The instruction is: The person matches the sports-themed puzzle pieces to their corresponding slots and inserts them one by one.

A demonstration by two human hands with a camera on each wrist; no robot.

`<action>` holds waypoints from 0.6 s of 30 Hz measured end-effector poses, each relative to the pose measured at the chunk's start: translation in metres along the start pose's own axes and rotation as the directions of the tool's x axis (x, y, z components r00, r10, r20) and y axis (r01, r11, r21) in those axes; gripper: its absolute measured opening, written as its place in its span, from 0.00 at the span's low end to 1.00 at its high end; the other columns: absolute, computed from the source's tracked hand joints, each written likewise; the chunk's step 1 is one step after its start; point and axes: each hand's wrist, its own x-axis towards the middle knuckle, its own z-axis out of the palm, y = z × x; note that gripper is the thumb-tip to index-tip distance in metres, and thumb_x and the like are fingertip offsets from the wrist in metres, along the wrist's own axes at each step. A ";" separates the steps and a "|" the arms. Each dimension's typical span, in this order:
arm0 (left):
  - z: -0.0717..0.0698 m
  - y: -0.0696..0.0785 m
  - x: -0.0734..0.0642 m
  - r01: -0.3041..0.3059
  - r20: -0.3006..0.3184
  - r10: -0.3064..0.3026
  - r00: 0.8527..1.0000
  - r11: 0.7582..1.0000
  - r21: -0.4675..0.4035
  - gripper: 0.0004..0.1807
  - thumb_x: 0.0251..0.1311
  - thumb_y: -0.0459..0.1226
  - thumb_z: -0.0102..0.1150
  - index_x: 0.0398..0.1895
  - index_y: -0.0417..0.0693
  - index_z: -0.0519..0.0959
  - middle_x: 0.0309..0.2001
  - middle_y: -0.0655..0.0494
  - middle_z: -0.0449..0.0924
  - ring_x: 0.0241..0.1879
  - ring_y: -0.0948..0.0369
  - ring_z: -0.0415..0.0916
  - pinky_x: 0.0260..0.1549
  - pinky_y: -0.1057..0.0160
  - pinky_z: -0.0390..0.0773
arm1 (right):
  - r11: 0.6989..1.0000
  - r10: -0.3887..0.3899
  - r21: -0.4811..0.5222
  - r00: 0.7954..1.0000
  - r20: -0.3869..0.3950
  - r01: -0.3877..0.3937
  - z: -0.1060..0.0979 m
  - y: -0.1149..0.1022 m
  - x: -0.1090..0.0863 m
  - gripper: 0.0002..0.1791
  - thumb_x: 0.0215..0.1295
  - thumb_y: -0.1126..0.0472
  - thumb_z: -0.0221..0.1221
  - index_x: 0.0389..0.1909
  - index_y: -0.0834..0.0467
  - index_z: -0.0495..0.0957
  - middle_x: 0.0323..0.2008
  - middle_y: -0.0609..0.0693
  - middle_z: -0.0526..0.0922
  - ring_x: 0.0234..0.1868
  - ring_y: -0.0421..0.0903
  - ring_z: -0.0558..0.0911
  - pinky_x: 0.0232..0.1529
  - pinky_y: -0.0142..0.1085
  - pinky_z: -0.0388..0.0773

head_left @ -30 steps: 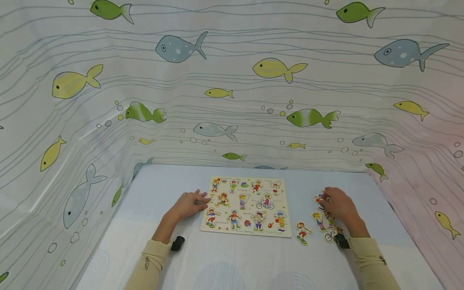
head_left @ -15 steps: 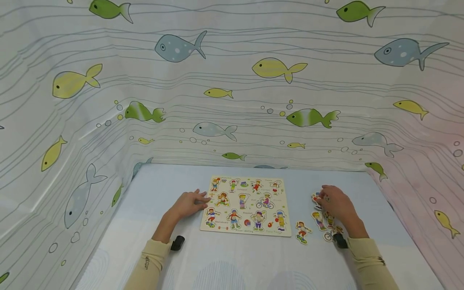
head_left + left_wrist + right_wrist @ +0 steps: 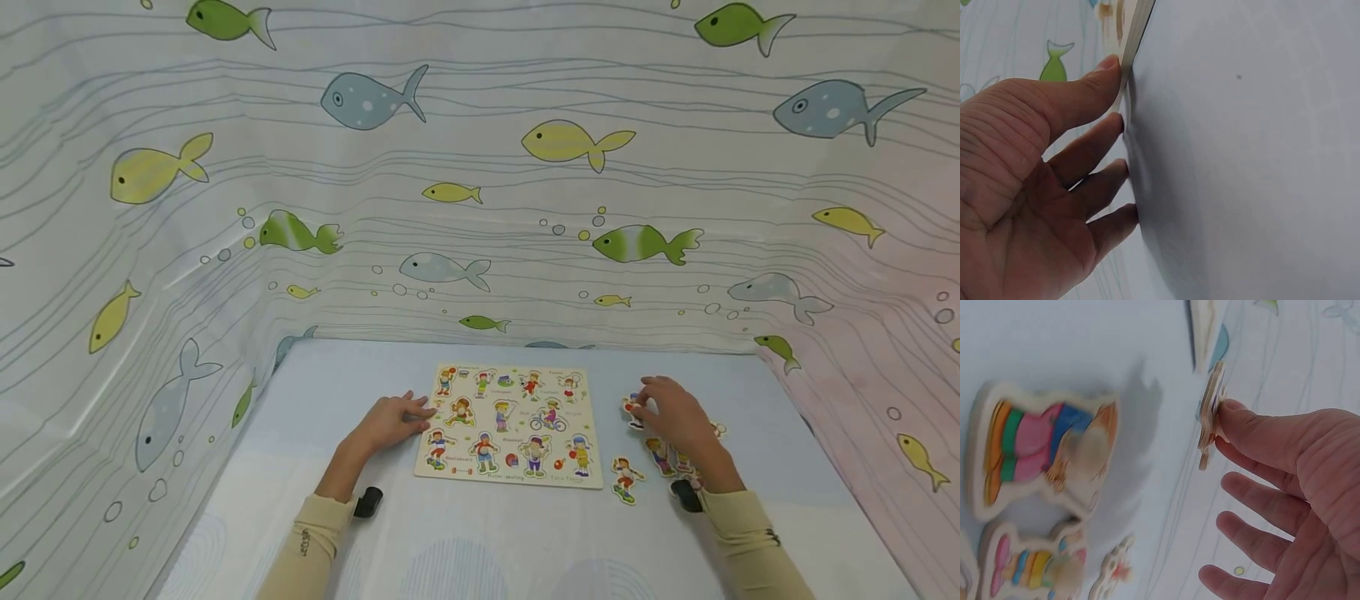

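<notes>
My left hand [image 3: 390, 422] is at the left side of a puzzle board [image 3: 482, 425] with cartoon sports children. In the left wrist view, the thumb of that hand [image 3: 1029, 187] touches the board's edge, while the other fingertips rest on the table surface. My right hand [image 3: 678, 421] pinches a small wooden puzzle piece [image 3: 1210, 412] between thumb and forefinger, raised and turned edge-on in the right wrist view; its other fingers are spread. Below that hand lie loose pieces, one a figure in pink and green [image 3: 1038, 437]. A skateboarder piece [image 3: 626, 481] lies right of the board.
A pale blue table [image 3: 360, 367] carries everything. Fish-printed sheeting [image 3: 517, 250] rises around its back and sides. Several loose pieces [image 3: 659, 457] are partly hidden under the right hand and wrist. A black wrist camera [image 3: 368, 502] sits on the left wrist.
The right hand has moved left toward the board, carrying the pinched puzzle piece away from the loose pieces. The left hand and the board have stayed in place.
</notes>
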 end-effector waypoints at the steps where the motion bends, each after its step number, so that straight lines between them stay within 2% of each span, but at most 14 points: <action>1: 0.000 0.001 0.000 0.005 0.001 -0.005 1.000 1.000 -0.004 0.16 0.61 0.38 0.67 0.51 0.46 0.85 0.62 0.45 0.75 0.68 0.40 0.62 0.65 0.36 0.58 | 1.000 -0.009 -0.002 1.000 -0.004 0.009 0.001 -0.002 0.001 0.07 0.62 0.60 0.68 0.29 0.57 0.80 0.61 0.68 0.73 0.66 0.68 0.66 0.62 0.64 0.63; 7: 0.000 0.001 -0.001 0.010 0.006 -0.010 1.000 1.000 -0.006 0.16 0.61 0.38 0.67 0.52 0.46 0.85 0.62 0.45 0.75 0.68 0.41 0.61 0.65 0.36 0.58 | 0.998 -0.066 -0.007 0.997 -0.032 0.066 0.011 -0.013 0.007 0.07 0.60 0.59 0.69 0.28 0.54 0.80 0.60 0.65 0.76 0.65 0.65 0.68 0.61 0.62 0.66; 12: 0.001 0.000 0.000 -0.009 0.000 0.009 1.000 1.000 0.007 0.16 0.60 0.38 0.67 0.51 0.47 0.85 0.61 0.44 0.75 0.67 0.40 0.62 0.64 0.36 0.59 | 0.995 -0.096 0.006 0.995 -0.030 0.097 0.016 -0.030 0.011 0.08 0.61 0.58 0.69 0.28 0.53 0.79 0.61 0.63 0.76 0.66 0.63 0.68 0.62 0.61 0.66; 18: 0.001 -0.001 0.000 -0.001 0.003 0.001 1.000 1.000 -0.001 0.16 0.60 0.39 0.67 0.52 0.47 0.85 0.61 0.45 0.75 0.68 0.40 0.61 0.65 0.37 0.59 | 0.987 -0.160 0.013 0.986 -0.038 0.161 0.024 -0.053 0.016 0.08 0.60 0.57 0.69 0.27 0.52 0.79 0.60 0.61 0.77 0.65 0.61 0.70 0.62 0.58 0.68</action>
